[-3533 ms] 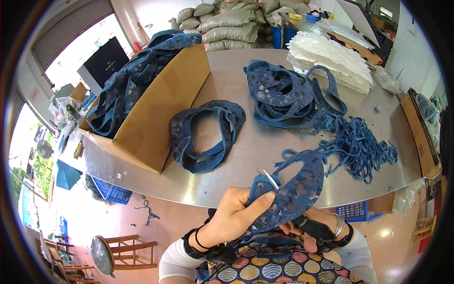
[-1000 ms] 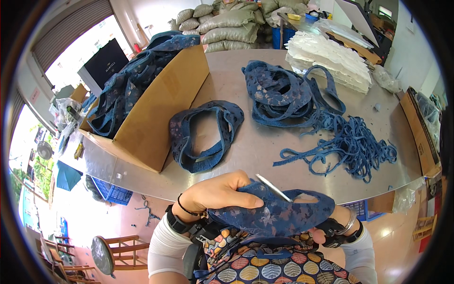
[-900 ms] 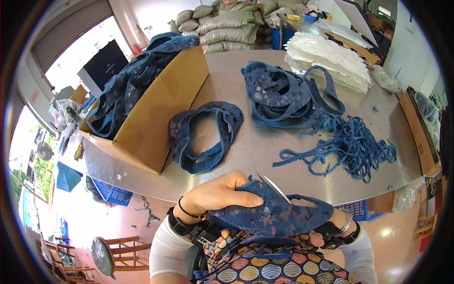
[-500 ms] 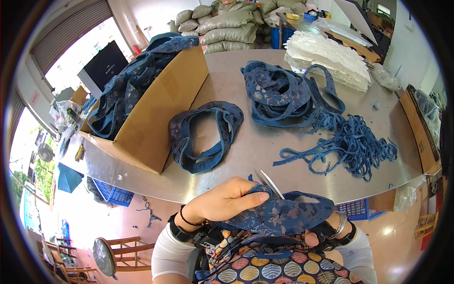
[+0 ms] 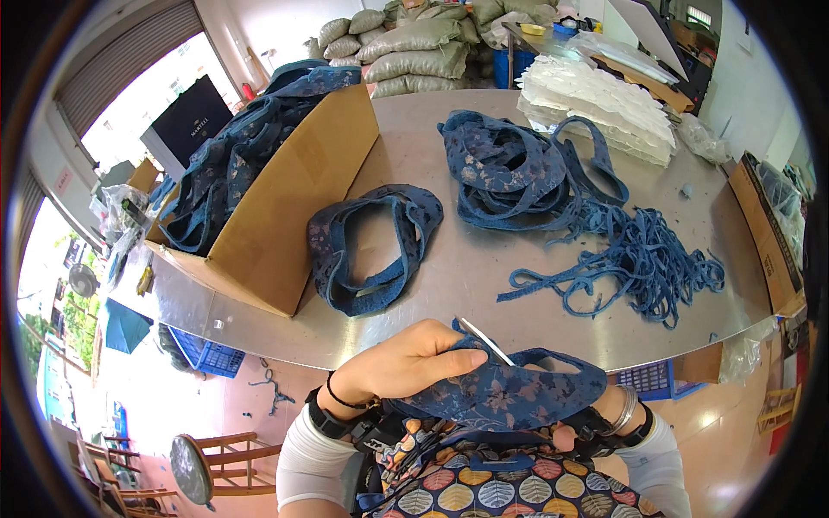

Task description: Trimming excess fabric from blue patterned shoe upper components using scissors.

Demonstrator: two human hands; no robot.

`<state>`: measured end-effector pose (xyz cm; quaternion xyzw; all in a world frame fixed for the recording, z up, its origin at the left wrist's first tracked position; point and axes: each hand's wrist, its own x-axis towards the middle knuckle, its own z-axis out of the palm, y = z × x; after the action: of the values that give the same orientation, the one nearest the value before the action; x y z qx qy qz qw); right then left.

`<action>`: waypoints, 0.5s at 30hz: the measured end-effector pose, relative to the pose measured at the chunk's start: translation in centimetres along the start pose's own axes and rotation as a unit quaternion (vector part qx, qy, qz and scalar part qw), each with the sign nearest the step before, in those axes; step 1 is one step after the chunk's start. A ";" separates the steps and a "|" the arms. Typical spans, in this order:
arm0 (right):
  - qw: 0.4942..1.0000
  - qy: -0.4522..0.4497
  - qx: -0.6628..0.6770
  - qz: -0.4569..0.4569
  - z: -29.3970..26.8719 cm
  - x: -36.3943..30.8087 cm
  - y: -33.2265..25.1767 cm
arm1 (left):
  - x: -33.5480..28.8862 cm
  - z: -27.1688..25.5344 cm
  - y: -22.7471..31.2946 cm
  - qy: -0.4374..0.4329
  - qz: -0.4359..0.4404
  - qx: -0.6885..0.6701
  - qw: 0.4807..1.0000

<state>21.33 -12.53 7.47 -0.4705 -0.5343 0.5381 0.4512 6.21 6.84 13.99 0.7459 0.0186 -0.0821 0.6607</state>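
"Well, where is the cloth loop (image 5: 509,401) held?"
"Lengthwise along the table's near edge (image 5: 319,345), pinched by the left hand (image 5: 414,360) beside the blade (image 5: 488,342); what the right hand (image 5: 567,435) grips cannot be told."

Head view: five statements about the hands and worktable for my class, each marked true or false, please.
1. The left hand grips patterned blue cloth. True.
2. Thin strips lie left of the cardboard box. False: the thin strips lie right of the cardboard box.
3. A fabric ring lies on the metal table. True.
4. The cardboard box holds white sheets. False: it holds blue fabric pieces.
5. A metal blade shows near the left hand. True.
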 end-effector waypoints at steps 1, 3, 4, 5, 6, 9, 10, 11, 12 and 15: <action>1.000 -0.004 -0.004 -0.001 0.0 -0.1 -0.1 | 0.0 -0.1 -0.1 0.000 -0.001 -0.001 1.000; 1.000 -0.009 -0.013 -0.001 0.1 -0.3 -0.2 | -0.1 -0.3 -0.5 -0.001 -0.003 -0.003 1.000; 1.000 -0.010 -0.015 0.001 0.1 -0.4 -0.3 | -0.1 -0.3 -0.5 0.000 -0.002 -0.001 1.000; 1.000 -0.011 -0.019 0.000 0.1 -0.6 -0.3 | -0.1 -0.2 -0.4 0.001 -0.001 0.002 1.000; 1.000 -0.012 -0.021 0.002 0.1 -0.7 -0.3 | -0.1 -0.2 -0.4 0.002 0.000 0.005 1.000; 1.000 -0.012 -0.029 0.002 0.1 -0.8 -0.3 | -0.3 0.1 0.3 -0.003 0.000 -0.017 1.000; 1.000 -0.011 -0.029 0.001 0.1 -0.8 -0.3 | -0.2 0.0 0.3 -0.002 0.000 -0.014 1.000; 0.999 -0.010 -0.031 0.001 0.1 -0.8 -0.3 | -0.2 0.0 0.2 -0.001 0.000 -0.010 1.000; 0.999 -0.009 -0.033 0.000 0.0 -0.8 -0.3 | -0.2 -0.1 0.1 0.001 0.000 -0.007 1.000; 0.999 -0.004 -0.040 -0.003 0.0 -0.7 -0.2 | -0.2 -0.2 -0.1 -0.002 -0.010 0.001 1.000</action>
<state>21.44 -13.18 7.64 -0.4847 -0.5586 0.5164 0.4316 6.06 7.08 13.94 0.7459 0.0250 -0.0905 0.6594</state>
